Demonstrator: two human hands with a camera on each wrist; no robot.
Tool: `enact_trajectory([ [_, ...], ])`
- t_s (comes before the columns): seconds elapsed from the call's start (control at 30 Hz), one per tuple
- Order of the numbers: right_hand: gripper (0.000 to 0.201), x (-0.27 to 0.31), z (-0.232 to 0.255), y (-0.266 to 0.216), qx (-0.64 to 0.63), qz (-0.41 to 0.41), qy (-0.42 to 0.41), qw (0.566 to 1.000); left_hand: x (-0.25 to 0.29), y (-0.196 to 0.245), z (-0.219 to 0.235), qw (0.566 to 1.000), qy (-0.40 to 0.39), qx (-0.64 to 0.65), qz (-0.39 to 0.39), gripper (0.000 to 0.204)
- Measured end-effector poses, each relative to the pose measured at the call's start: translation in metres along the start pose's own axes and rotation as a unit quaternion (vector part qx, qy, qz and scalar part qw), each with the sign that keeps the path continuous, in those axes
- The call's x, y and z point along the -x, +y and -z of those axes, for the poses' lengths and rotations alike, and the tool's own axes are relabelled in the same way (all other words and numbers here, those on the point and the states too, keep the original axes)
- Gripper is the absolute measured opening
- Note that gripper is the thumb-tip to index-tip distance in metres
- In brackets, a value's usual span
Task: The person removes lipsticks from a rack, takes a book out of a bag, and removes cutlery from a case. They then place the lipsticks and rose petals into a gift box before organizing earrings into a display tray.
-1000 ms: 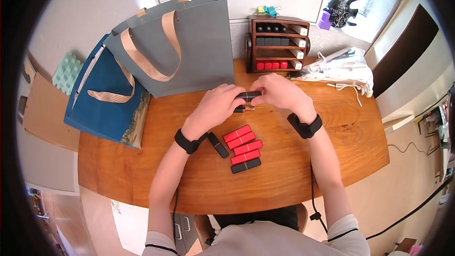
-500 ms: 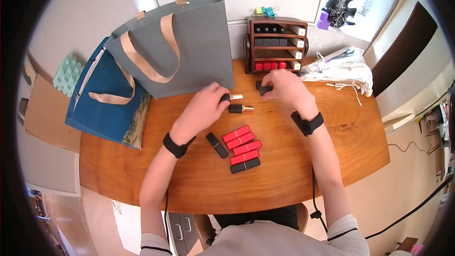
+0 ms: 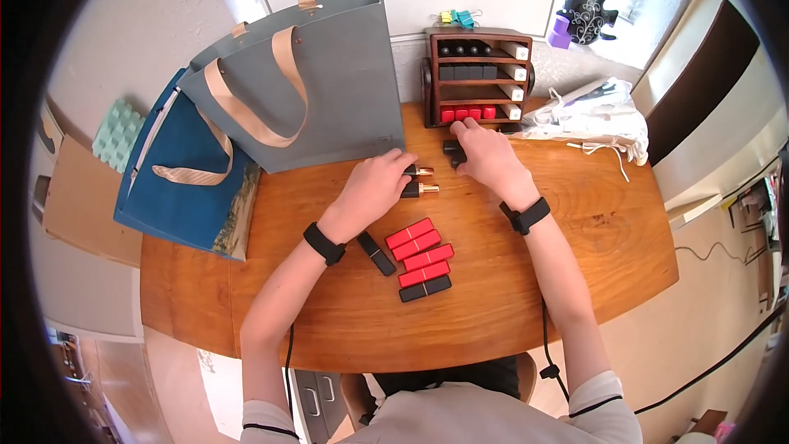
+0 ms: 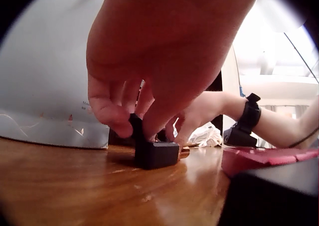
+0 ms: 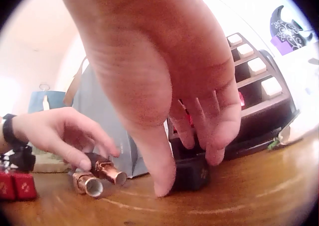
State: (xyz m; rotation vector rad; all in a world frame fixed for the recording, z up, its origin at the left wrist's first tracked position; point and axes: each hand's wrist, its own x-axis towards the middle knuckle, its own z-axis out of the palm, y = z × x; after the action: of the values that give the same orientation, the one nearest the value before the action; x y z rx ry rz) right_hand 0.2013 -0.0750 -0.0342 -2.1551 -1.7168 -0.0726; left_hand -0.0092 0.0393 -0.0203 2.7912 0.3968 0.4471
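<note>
My left hand [image 3: 366,191] pinches the black base of an uncapped lipstick [image 3: 423,171], its rose-gold end pointing right. Just below it a second uncapped lipstick [image 3: 428,188] lies on the table; its black base [image 4: 158,155] shows in front of the fingers in the left wrist view. With thumb and fingertips, my right hand [image 3: 493,161] holds a black cap [image 5: 193,175] at the tabletop, before the wooden rack [image 3: 479,99]. Whether a second cap lies under those fingers I cannot tell. Nearer me lie several red lipsticks [image 3: 427,255] and two black ones [image 3: 376,253], all closed.
A grey paper bag [image 3: 329,107] and a blue bag [image 3: 185,189] stand at the left. Black and red items fill the rack's shelves. Right of it are a white plastic bundle [image 3: 588,119] and a black fish ornament [image 3: 590,16]. Cables hang from both wrists.
The hands have parted from the black lipstick they held together, now uncapped. My left hand has lowered its base beside the other; my right hand has carried the cap right, towards the rack.
</note>
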Motion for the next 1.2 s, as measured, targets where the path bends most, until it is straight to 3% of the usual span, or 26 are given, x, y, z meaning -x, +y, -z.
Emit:
enact_trajectory([
  [0.17,0.06,-0.001,-0.008,0.011,-0.044,0.036,-0.001,0.998,-0.002,-0.006,-0.007,1.0,-0.025,0.002,0.003,0.022],
  [0.27,0.056,-0.003,-0.008,0.017,-0.033,0.005,-0.021,0.999,0.001,-0.002,-0.011,0.999,-0.034,0.029,0.015,0.028],
  [0.37,0.034,0.001,-0.012,0.026,-0.017,0.014,0.042,0.999,0.004,0.01,-0.004,0.999,-0.02,0.017,-0.035,0.031],
  [0.47,0.03,0.002,-0.007,0.033,-0.026,-0.004,0.01,1.0,-0.002,0.006,-0.006,0.998,-0.057,0.011,-0.003,0.043],
  [0.57,0.052,0.001,0.001,0.034,-0.07,-0.031,-0.048,0.996,-0.014,0.008,-0.01,0.998,-0.064,-0.01,0.022,0.039],
  [0.87,0.046,-0.004,-0.007,0.039,-0.106,-0.011,-0.037,0.994,-0.043,0.013,-0.029,0.997,-0.014,-0.05,0.053,0.023],
  [1.07,0.04,-0.006,-0.015,0.039,-0.123,0.021,0.044,0.991,-0.047,0.014,-0.023,0.989,0.022,-0.135,0.06,0.024],
  [1.2,0.036,-0.01,-0.02,0.037,-0.149,-0.005,0.065,0.987,-0.046,0.005,-0.021,0.986,0.006,-0.148,0.078,0.022],
])
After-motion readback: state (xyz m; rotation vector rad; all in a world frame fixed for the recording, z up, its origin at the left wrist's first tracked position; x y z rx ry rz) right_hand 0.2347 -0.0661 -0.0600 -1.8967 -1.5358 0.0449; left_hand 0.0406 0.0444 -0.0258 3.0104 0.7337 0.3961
